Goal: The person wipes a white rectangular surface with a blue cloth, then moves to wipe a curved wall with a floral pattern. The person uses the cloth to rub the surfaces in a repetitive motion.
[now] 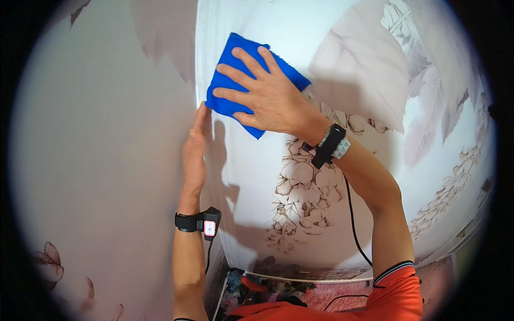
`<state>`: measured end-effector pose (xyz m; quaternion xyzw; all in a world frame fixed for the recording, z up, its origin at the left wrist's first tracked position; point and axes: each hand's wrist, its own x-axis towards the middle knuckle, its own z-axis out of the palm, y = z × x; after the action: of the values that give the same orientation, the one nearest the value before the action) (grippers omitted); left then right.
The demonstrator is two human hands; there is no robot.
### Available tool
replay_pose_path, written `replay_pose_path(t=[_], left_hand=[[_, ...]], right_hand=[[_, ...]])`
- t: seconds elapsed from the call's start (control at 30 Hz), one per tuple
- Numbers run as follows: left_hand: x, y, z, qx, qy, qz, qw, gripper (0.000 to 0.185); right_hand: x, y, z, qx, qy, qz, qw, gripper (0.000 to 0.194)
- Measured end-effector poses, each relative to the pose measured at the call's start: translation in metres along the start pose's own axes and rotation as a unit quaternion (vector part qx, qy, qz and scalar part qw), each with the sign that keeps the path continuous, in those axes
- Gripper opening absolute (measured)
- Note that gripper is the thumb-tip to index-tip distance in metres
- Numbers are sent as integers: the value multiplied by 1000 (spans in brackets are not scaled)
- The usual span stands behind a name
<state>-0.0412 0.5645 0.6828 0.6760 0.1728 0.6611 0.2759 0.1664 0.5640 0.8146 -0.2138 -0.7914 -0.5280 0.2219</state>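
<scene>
A blue cloth [241, 78] lies flat against a pale printed surface [249, 172] with flowers and leaves on it. My right hand [267, 94] rests on the cloth, palm down with the fingers spread, so the cloth is pressed rather than gripped. My left hand [195, 154] is held upright along the left edge of that surface, its fingertips by the cloth's lower left corner. It holds nothing. Black straps with small devices sit on both wrists; a printed label is on the left device [209, 228].
To the left, another pale printed surface [100, 140] adjoins the edge near my left hand. Black cables [352, 212] run down from both wrist devices. Below the printed surface's bottom edge lie mixed dark and coloured items [257, 285] and a pink textile [333, 297].
</scene>
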Motion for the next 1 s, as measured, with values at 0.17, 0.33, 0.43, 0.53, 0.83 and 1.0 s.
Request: replay_pose_path(t=[0.17,0.33,0.43,0.53,0.83,1.0], left_hand=[[4,1,8,10,-9,2,1000,93],[6,3,11,25,-18,8,999,92],[5,5,12,29,-23,9,999,92],[4,7,13,29,-23,8,999,92],[-2,5,14,38,-25,7,999,90],[0,7,16,41,-29,13,999,90]], right_hand=[[-37,5,-9,21,-34,-5,999,50],[-53,21,-37,28,11,11,999,58],[-46,27,-43,24,29,28,999,58],[-41,26,-41,17,34,30,999,58],[-83,17,-45,-49,-45,45,997,64],[-55,21,-41,-70,26,70,995,51]])
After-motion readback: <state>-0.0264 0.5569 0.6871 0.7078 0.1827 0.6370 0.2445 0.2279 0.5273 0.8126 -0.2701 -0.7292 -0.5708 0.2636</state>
